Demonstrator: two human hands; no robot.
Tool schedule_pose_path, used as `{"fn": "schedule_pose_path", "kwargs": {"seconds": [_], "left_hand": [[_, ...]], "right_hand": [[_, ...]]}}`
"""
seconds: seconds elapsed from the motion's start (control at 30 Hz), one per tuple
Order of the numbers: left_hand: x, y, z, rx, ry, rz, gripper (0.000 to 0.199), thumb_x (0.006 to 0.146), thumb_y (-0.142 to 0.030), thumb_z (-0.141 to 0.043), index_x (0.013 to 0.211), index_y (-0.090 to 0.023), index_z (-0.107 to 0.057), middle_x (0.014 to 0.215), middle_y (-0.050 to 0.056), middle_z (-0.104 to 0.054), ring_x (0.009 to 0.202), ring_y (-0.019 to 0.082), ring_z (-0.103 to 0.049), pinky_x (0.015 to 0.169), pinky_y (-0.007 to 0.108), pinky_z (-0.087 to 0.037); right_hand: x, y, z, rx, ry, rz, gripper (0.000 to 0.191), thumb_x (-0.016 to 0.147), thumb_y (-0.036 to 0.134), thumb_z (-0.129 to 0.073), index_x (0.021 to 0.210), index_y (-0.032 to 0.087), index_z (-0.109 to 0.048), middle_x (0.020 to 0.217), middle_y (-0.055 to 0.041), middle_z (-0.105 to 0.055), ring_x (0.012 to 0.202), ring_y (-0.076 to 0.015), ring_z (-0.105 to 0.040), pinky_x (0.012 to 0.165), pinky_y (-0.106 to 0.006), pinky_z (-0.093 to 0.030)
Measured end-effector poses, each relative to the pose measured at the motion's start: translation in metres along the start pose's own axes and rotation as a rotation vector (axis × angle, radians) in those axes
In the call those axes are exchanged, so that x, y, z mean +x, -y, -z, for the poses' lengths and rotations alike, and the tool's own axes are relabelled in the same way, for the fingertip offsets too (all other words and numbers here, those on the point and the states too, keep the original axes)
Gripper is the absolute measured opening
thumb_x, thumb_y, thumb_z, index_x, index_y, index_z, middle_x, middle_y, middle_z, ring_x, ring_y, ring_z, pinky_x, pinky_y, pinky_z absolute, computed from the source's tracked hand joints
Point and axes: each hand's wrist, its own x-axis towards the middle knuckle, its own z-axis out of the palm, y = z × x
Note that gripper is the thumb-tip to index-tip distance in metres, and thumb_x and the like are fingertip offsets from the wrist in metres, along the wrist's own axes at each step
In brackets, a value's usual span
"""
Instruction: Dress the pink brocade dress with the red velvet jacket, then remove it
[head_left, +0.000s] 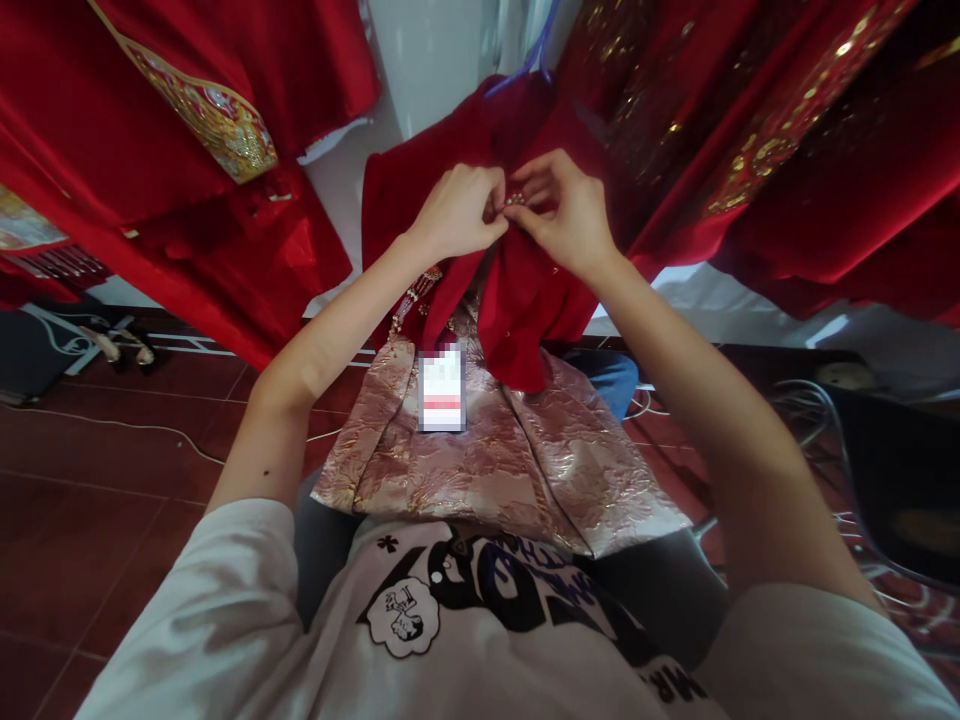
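A red velvety garment (pixel 420 190) hangs in front of me on a blue hanger (pixel 536 65). My left hand (pixel 466 210) is closed in a pinch at its front opening, its fingertips against the garment's edge. Right beside it, my right hand (pixel 566 212) has thumb and index finger pinched at a small beaded ornament (pixel 515 199) between the two hands. How the ornament is attached is too small to make out. A beaded tassel (pixel 414 300) dangles below my left wrist. Across my lap lies a pink-gold brocade cloth (pixel 480 470), with a lit phone (pixel 442 390) on it, its screen blurred.
More red garments hang on both sides, one with gold embroidery (pixel 202 105) on the left, another with gold sequins (pixel 780 130) on the right. A black chair (pixel 892 470) stands at the right. Shoes (pixel 120 340) and a cable (pixel 180 440) lie on the tiled floor (pixel 90 540).
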Motion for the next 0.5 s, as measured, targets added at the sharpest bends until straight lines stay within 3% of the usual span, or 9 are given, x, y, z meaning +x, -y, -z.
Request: {"fn": "schedule_pose_path", "kwargs": {"seconds": [0.13,0.3,0.4,0.5], "left_hand": [[0.001,0.000,0.001,0.011,0.063,-0.004,0.019,0.073,-0.008,-0.075,0.076,-0.025,-0.067,0.083,0.008,-0.073,0.117,0.038,-0.071,0.103,0.044,-0.057],[0.002,0.000,-0.003,-0.009,0.062,0.007,0.021,0.077,-0.009,-0.077,0.072,-0.024,-0.064,0.081,0.007,-0.072,0.115,0.036,-0.072,0.103,0.041,-0.058],[-0.003,0.004,-0.011,-0.127,0.015,0.077,0.015,0.087,-0.014,-0.080,0.083,-0.021,-0.068,0.087,0.005,-0.074,0.109,0.030,-0.076,0.102,0.038,-0.059],[-0.017,0.015,-0.014,-0.283,0.037,0.194,0.008,0.097,-0.021,-0.079,0.100,-0.018,-0.072,0.098,0.006,-0.077,0.099,0.023,-0.078,0.098,0.037,-0.062]], "right_hand": [[-0.001,-0.001,0.000,0.027,0.003,-0.020,0.044,0.079,0.043,-0.092,0.112,0.032,-0.065,0.096,-0.0059,-0.072,0.101,-0.0310,-0.072,0.085,-0.048,-0.066],[-0.001,-0.005,-0.007,0.042,0.005,-0.020,0.047,0.081,0.043,-0.089,0.120,0.032,-0.064,0.102,-0.0065,-0.070,0.100,-0.0291,-0.071,0.085,-0.046,-0.065],[-0.006,-0.014,-0.014,0.040,-0.012,-0.016,0.057,0.080,0.040,-0.088,0.129,0.031,-0.060,0.109,-0.0078,-0.068,0.102,-0.0282,-0.070,0.086,-0.043,-0.064],[-0.019,-0.033,-0.013,0.037,0.021,-0.026,0.069,0.074,0.033,-0.090,0.134,0.027,-0.056,0.103,-0.0061,-0.067,0.100,-0.0275,-0.070,0.089,-0.044,-0.062]]}}
